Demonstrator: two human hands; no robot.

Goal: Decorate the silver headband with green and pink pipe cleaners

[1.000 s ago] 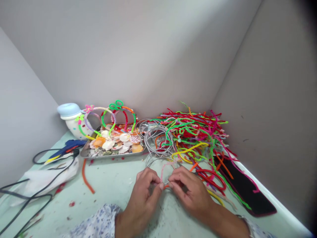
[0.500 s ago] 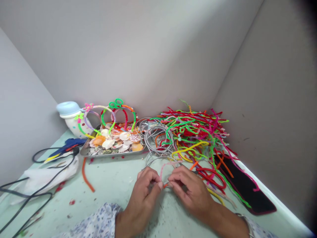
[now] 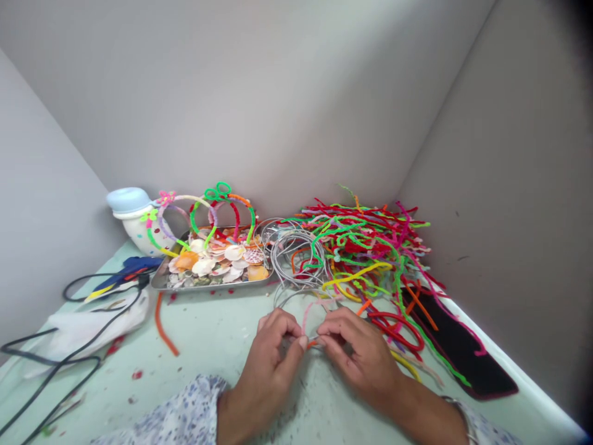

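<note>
In the head view my left hand [image 3: 271, 368] is closed in a pinch, thumb against fingertips. Rising from its fingertips is a pale pink pipe cleaner [image 3: 306, 318], which curves back and to the right. My right hand [image 3: 364, 358] pinches close beside it, on a thin grey wire. Between both sets of fingertips shows a short orange piece of pipe cleaner [image 3: 312, 343], beside the wire. Exactly how these strands join is hidden by the fingers. A coil of grey wire [image 3: 278, 262] lies just beyond my hands.
A metal tray [image 3: 215, 286] of shells stands behind left, with several pipe-cleaner-wrapped hoops on it. A tangled pile of pipe cleaners [image 3: 365, 238] fills the back right, beside a black mat [image 3: 477, 368]. At left are a white bottle [image 3: 143, 232] and a black cable [image 3: 69, 364].
The fingertips of my hands have drawn slightly apart, and more of the orange piece shows between them. Both hands keep their pinch. The view has shifted slightly.
</note>
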